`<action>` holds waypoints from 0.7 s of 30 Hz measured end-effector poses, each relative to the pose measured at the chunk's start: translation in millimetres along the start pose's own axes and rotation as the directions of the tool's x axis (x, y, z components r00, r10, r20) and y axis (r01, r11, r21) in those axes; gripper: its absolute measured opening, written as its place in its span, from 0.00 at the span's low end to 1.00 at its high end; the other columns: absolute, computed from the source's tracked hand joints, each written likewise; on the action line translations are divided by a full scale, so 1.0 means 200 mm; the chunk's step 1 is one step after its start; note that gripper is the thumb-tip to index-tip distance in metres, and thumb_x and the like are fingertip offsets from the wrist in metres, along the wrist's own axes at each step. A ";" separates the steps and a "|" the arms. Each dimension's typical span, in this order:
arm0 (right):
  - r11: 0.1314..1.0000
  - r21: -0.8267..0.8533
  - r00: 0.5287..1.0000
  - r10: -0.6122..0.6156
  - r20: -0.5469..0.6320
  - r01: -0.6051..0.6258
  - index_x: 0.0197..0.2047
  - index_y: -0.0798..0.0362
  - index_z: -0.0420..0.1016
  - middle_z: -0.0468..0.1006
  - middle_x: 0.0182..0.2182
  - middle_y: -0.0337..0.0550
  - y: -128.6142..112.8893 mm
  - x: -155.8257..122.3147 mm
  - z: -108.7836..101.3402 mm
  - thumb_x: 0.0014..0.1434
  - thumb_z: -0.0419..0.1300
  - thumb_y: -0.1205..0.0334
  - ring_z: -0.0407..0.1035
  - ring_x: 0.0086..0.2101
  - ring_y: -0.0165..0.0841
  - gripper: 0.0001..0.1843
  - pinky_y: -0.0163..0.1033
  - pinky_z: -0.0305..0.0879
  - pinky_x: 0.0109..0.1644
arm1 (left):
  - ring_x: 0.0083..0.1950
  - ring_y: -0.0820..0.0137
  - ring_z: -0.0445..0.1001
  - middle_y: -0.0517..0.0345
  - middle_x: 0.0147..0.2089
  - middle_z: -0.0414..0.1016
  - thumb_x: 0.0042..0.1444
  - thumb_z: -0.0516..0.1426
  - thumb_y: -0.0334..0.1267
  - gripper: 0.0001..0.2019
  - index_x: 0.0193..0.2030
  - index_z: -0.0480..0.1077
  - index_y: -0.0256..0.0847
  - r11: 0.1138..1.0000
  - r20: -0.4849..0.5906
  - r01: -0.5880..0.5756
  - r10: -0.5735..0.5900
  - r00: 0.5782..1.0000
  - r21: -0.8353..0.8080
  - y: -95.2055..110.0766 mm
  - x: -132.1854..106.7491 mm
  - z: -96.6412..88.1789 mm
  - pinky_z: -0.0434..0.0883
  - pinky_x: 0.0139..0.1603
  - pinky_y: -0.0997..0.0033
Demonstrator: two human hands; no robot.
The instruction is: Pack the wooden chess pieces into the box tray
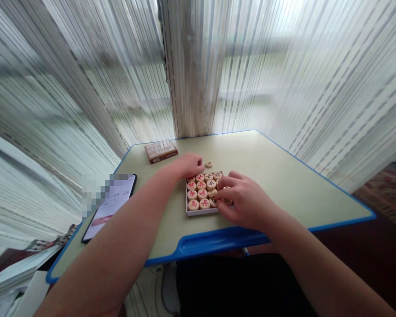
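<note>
A shallow white box (202, 213) holds round wooden Chinese chess pieces in rows, with red characters on the left and dark ones on the right. My right hand (242, 198) covers the box's right side, its fingertips closed on a tilted xiangqi piece (212, 193) over the row nearest but one to me. At the box's far left corner, my left hand (188, 165) is curled closed; whatever its fingers hold, if anything, is hidden. Just right of those fingers, beyond the box, a loose piece (209, 164) lies on the table.
The pale table (284, 189) has a blue rim and a blue front trough (218, 240). A brown printed box lid (161, 151) lies at the back left. Left of my left forearm is a phone (110, 204) showing a timer. Striped string curtains (198, 66) hang behind the table.
</note>
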State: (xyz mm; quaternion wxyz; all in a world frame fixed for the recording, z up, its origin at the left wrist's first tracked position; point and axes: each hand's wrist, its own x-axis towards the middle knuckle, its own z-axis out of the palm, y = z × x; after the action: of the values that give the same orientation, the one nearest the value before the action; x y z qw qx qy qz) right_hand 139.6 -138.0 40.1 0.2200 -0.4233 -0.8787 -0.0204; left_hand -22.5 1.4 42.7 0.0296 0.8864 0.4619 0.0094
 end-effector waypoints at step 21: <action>1.000 0.014 0.999 0.008 -0.054 -0.007 0.24 0.53 0.77 0.74 0.31 0.45 0.00 0.00 0.00 0.53 0.55 0.65 0.59 0.32 0.32 0.11 0.39 0.59 0.36 | 0.36 0.67 0.71 0.51 0.38 0.77 0.52 0.50 0.43 0.14 0.36 0.72 0.38 1.000 0.006 -0.004 0.004 1.000 0.031 0.00 0.00 0.00 0.60 0.30 0.73</action>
State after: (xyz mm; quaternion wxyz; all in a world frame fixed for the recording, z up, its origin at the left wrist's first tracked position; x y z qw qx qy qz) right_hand 139.4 -138.2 39.8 0.2465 -0.4245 -0.8709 -0.0250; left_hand -22.1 2.3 42.1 0.0173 0.8876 0.4603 -0.0005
